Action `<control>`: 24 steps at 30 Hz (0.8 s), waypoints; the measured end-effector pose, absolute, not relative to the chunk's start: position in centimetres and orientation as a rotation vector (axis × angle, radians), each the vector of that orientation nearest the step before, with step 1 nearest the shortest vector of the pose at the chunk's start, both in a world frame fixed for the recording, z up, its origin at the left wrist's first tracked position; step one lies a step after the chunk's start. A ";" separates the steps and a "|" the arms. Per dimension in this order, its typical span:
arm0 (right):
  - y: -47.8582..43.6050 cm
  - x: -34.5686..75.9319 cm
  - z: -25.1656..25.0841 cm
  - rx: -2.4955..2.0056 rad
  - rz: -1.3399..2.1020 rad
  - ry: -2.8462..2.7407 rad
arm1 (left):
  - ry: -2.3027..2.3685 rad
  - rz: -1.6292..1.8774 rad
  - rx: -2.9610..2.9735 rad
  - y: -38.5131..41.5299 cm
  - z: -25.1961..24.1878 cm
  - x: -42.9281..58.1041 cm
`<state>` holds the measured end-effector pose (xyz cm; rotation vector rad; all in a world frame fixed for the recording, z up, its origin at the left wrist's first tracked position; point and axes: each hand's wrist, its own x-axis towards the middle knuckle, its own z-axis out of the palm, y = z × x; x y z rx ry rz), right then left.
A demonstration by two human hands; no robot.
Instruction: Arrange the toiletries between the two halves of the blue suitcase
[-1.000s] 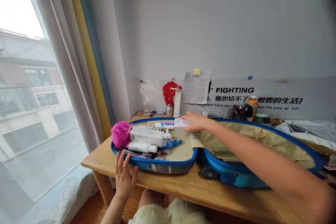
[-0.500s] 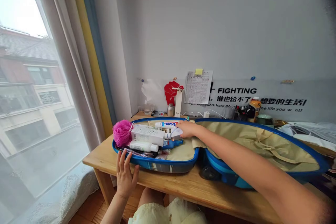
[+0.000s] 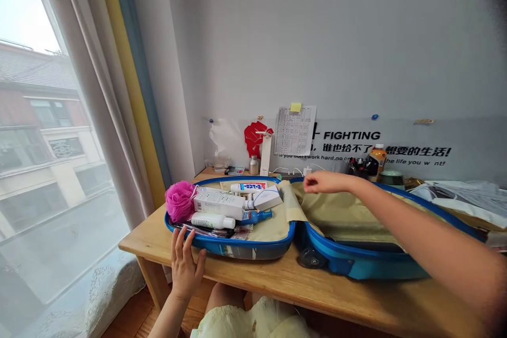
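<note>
Left fingers (image 3: 180, 245) on suitcase rim (image 3: 253, 244), right hand (image 3: 327, 182) in open air.

On our left a window (image 3: 29, 269) looks onto a building (image 3: 47, 116), and a grey curtain (image 3: 85, 95) hangs beside it. On the wall (image 3: 325, 37) ahead we see a lettered banner (image 3: 471, 148) with a red fist (image 3: 253, 136), and a printed sheet (image 3: 294, 133) with a yellow note (image 3: 296, 108) at its top. Along the back of the bench (image 3: 143, 238) we have a small jar (image 3: 253, 166), a white upright stand (image 3: 266, 156) and a white-capped orange bottle (image 3: 378, 155).
</note>
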<state>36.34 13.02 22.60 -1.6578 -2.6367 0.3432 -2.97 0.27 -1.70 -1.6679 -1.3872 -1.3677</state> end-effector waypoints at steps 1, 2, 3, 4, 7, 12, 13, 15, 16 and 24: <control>12.1 37.8 22.3 -1.721 0.403 -2.645 | -1.388 -1.366 -1.668 0.3 -1.7 -3.0; 11.0 39.1 21.9 -1.780 0.462 -2.650 | -1.388 -1.365 -1.668 0.3 -1.7 -3.0; 9.9 40.3 21.3 -1.831 0.510 -2.650 | -1.389 -1.364 -1.668 0.3 -1.7 -3.0; 8.9 41.4 20.6 -1.870 0.547 -2.644 | -1.389 -1.363 -1.668 0.3 -1.7 -3.0; 6.5 43.8 18.4 -1.911 0.593 -2.621 | -1.382 -1.359 -1.667 0.3 -1.7 -3.0; 6.0 46.4 15.2 -1.856 0.547 -2.624 | -1.355 -1.352 -1.667 0.2 -1.5 -2.9; 6.2 46.7 14.7 -1.831 0.533 -2.637 | -1.351 -1.352 -1.667 0.2 -1.5 -2.9; 6.6 47.3 14.1 -1.774 0.512 -2.660 | -1.350 -1.350 -1.665 0.2 -1.4 -2.9; 6.7 47.6 13.9 -1.747 0.495 -2.664 | -1.350 -1.349 -1.664 0.2 -1.4 -2.9; 7.7 48.2 15.7 -1.537 0.086 -2.486 | -1.376 -1.354 -1.665 0.3 -1.6 -3.0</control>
